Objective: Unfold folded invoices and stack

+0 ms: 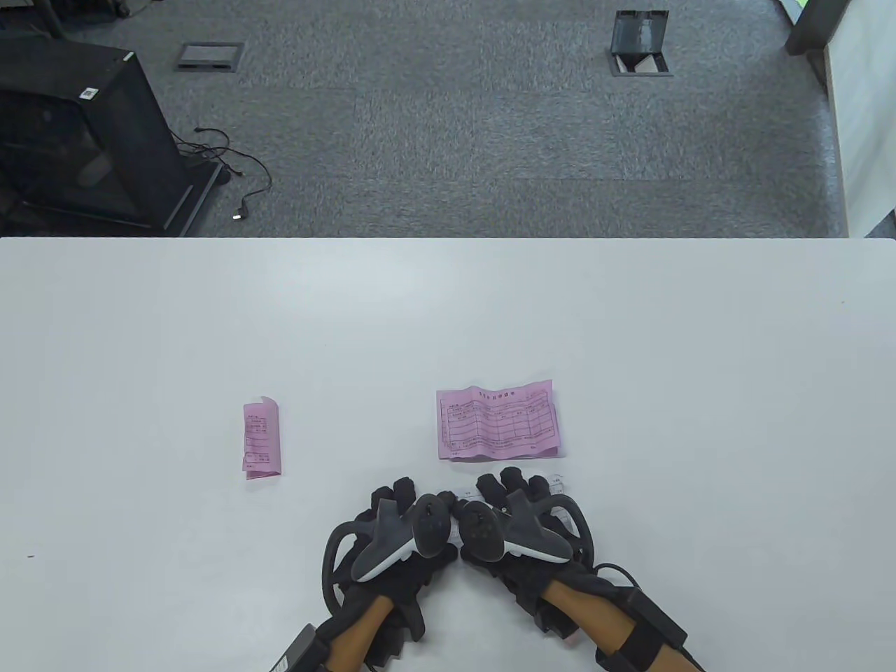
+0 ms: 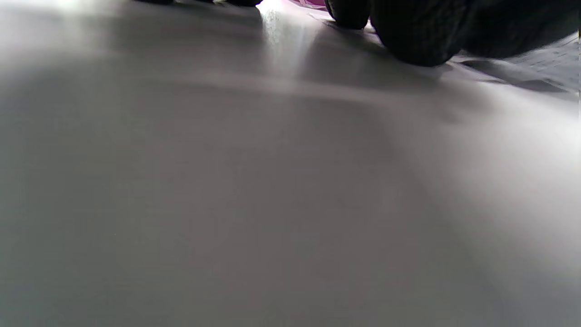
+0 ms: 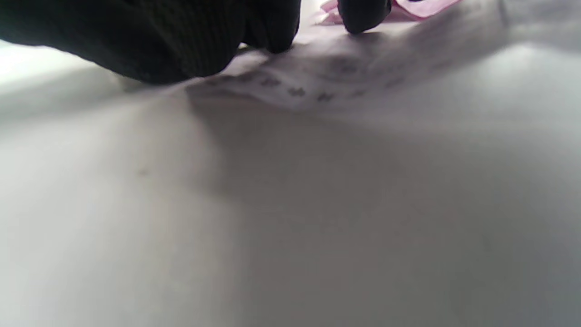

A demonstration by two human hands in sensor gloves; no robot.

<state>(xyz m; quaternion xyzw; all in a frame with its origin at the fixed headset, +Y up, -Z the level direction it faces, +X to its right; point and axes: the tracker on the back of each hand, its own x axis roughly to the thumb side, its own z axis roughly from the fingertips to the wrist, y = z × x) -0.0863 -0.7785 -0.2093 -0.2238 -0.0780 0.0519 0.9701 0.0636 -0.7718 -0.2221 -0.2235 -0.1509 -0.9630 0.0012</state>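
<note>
Pink, still folded into a narrow strip, one invoice lies alone at the table's left, well apart from my hands. My left hand and right hand sit side by side at the near edge, fingers pressed down on a white invoice mostly hidden beneath them; I cannot tell whether either pinches it. Just beyond the right hand's fingertips lies an unfolded pink invoice, creased but open.
</note>
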